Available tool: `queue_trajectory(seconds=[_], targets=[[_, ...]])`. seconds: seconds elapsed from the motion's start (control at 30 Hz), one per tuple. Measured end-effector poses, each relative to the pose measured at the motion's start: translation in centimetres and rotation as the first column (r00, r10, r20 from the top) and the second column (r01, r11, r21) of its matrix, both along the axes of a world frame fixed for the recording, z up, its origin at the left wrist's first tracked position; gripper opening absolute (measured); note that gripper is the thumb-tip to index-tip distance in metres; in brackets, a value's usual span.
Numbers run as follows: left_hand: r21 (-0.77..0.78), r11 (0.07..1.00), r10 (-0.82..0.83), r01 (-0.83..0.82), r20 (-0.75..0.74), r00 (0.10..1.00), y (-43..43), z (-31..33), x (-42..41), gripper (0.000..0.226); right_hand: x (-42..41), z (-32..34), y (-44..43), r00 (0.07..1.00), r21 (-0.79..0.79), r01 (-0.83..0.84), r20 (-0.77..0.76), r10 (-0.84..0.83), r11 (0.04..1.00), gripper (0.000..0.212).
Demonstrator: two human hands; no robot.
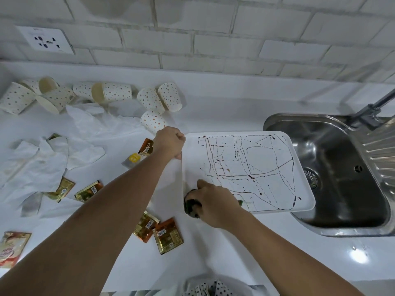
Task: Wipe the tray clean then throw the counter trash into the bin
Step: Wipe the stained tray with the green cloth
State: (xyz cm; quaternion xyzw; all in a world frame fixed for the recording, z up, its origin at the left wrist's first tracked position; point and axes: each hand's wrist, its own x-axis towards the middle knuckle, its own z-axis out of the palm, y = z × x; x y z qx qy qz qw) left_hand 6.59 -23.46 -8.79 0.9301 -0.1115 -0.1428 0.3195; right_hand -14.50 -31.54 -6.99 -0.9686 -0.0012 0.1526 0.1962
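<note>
Trash covers the left half of the bench (235, 107): dotted cups (53, 95) tipped over along the back wall, crumpled napkins (42, 163) in front of them, and sachets (88, 191) scattered nearer the person. None of it is binned yet, which fits the task order, tray first.

Left grip (170, 143) has its fingers curled round the tray's far-left rim. It looks like a brace so the tray won't slide or tip under scrubbing.

Scrubber (191, 205), dark and roundish, sits at the tray's near-left corner. Right grip (215, 204) is closed over it, pressing it down onto the tray surface. That looks like the start of the wiping.

Bin (192, 283) shows at the bottom edge, close to the person's body, white-lined with dotted cups inside. It is within easy reach for the trash step.

Tray (193, 165) is white and lies flat on the bench. Its right part overhangs the sink (342, 167), probably so the mess can go into the basin. Brown sauce lines criss-cross nearly all of it, and a small green bit lies near the front edge beside the right grip. Judged from this, wiping has barely begun.

Tap (376, 105) stands at the far right over the sink, with no water visible.
</note>
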Motion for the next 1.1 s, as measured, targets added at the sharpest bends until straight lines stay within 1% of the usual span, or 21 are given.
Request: queue_trajectory(seconds=[0.07, 0.13, 0.17, 0.23, 0.27, 0.33, 0.4, 0.5, 0.57, 0.7, 0.83, 0.93, 1.0, 1.1], targets=[[-0.016, 1.0, -0.007, 0.007, 0.01, 1.0, 0.3, 0.0, -0.3, 0.019, 0.8, 0.3, -0.1, 1.0, 0.024, 0.007, -0.001, -0.007, 1.0, 0.028], [-0.066, 0.998, 0.02, -0.022, -0.039, 0.999, 0.9, -0.3, -1.1, 0.029, 1.3, 0.7, -0.5, 0.998, 0.082, 0.065, 0.003, -0.066, 0.994, 0.028], [-0.07, 0.997, 0.035, -0.039, -0.066, 0.997, 1.3, -0.4, -1.7, 0.037, 1.5, 0.8, -0.8, 0.994, 0.111, 0.107, 0.021, -0.11, 0.988, 0.027], [-0.009, 1.0, 0.02, -0.02, -0.06, 0.998, 2.2, -0.9, -3.1, 0.054, 2.2, 0.7, -1.2, 0.978, 0.129, 0.177, 0.09, -0.189, 0.976, 0.025], [0.007, 1.0, 0.006, -0.006, -0.052, 0.999, 2.7, -1.2, -3.8, 0.056, 2.6, 0.6, -1.2, 0.971, 0.124, 0.191, 0.122, -0.206, 0.974, 0.025], [-0.003, 1.0, -0.014, 0.014, -0.065, 0.998, 3.4, -1.5, -5.1, 0.052, 3.2, 0.4, -0.6, 0.966, 0.095, 0.199, 0.149, -0.211, 0.976, 0.023], [-0.014, 1.0, -0.023, 0.022, -0.054, 0.998, 3.6, -1.6, -6.0, 0.047, 3.3, 0.1, 0.5, 0.977, 0.037, 0.187, 0.099, -0.19, 0.982, 0.026], [-0.033, 0.999, -0.014, 0.013, -0.04, 0.999, 3.4, -1.2, -6.3, 0.044, 2.2, -0.2, 1.4, 0.982, 0.021, 0.189, 0.017, -0.19, 0.982, 0.031], [-0.047, 0.999, -0.005, 0.003, -0.05, 0.999, 3.3, -0.8, -6.3, 0.042, 0.8, 0.0, 1.6, 0.989, 0.003, 0.143, -0.047, -0.143, 0.99, 0.029], [-0.066, 0.996, 0.048, -0.056, -0.115, 0.992, 3.1, -0.5, -6.5, 0.036, -1.7, 0.7, 1.5, 0.989, 0.029, 0.048, -0.139, -0.044, 0.998, 0.028], [-0.055, 0.997, 0.06, -0.063, -0.052, 0.997, 3.2, -0.8, -7.1, 0.031, -2.8, 1.3, 0.4, 0.98, -0.049, -0.035, -0.2, 0.025, 0.998, 0.033], [-0.098, 0.991, 0.087, -0.095, -0.082, 0.993, 3.2, -1.0, -7.4, 0.03, -4.2, 1.6, -1.8, 0.976, -0.12, -0.024, -0.219, -0.003, 0.993, 0.034], [-0.091, 0.99, 0.1, -0.108, -0.081, 0.992, 3.2, -1.1, -7.6, 0.03, -4.7, 1.5, -2.5, 0.978, -0.159, 0.006, -0.204, -0.039, 0.987, 0.034], [0.021, 0.997, 0.067, -0.068, 0.041, 0.997, 3.1, -1.2, -7.8, 0.034, -4.4, 1.2, -0.3, 0.989, -0.18, -0.011, -0.146, -0.016, 0.984, 0.032]])
